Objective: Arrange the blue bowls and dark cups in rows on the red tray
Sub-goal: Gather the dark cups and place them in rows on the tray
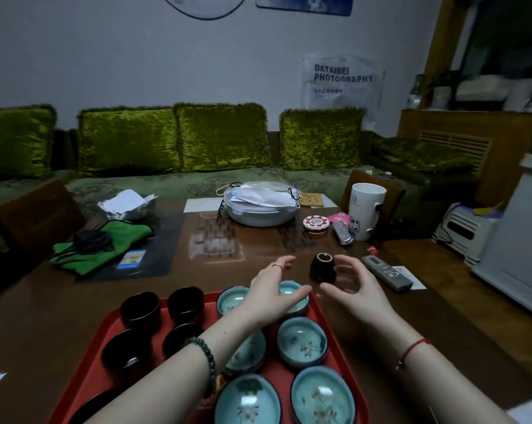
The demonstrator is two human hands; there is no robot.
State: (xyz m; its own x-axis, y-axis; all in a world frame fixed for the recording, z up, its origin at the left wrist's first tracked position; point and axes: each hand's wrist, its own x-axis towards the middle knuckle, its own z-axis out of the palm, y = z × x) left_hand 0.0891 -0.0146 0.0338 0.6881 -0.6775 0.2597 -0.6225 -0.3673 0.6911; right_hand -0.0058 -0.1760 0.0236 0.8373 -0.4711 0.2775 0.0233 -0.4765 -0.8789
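Step in hand: fetching the last dark cup, tilted on the tabletop beyond the red tray's far right corner. My right hand curls open beside it; my left hand hovers open, empty. Next I must close, lift, and join the cup rows.

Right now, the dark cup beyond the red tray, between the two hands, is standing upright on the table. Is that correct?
Not quite: the dark cup beyond the red tray, between the left hand and right hand, is tilted, its mouth facing the camera, as the head view shows.
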